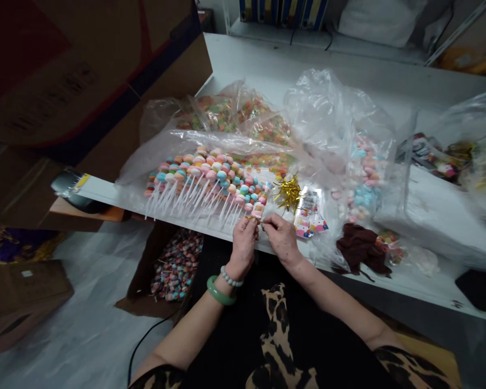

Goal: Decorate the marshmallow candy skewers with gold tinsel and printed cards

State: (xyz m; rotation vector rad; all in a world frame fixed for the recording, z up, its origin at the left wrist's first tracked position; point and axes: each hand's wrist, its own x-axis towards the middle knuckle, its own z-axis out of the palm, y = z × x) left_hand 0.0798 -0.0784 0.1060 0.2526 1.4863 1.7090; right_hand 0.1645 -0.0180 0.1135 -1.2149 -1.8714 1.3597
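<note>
My left hand (245, 237), with a bead bracelet and a green bangle on its wrist, is closed at the table edge on a small packet of marshmallow candy (258, 208). Fingertips meeting it from the right, my right hand (281, 237) pinches what looks like a gold twist tie at the packet's neck; the fingers partly hide it. Beyond the hands lies a pile of gold twist ties (289, 192). Printed clear bags (310, 212) are beside it. To the left are many marshmallow lollipops (194, 175) with white sticks pointing toward me.
Large plastic bags of gummy candy (235, 116) and pastel marshmallows (366, 173) lie behind. A brown cloth (358, 248) and a black phone-like object (480, 287) are on the right. Below the left edge stands a carton of wrapped candy (178, 265). A big cardboard box (105, 81) looms upper left.
</note>
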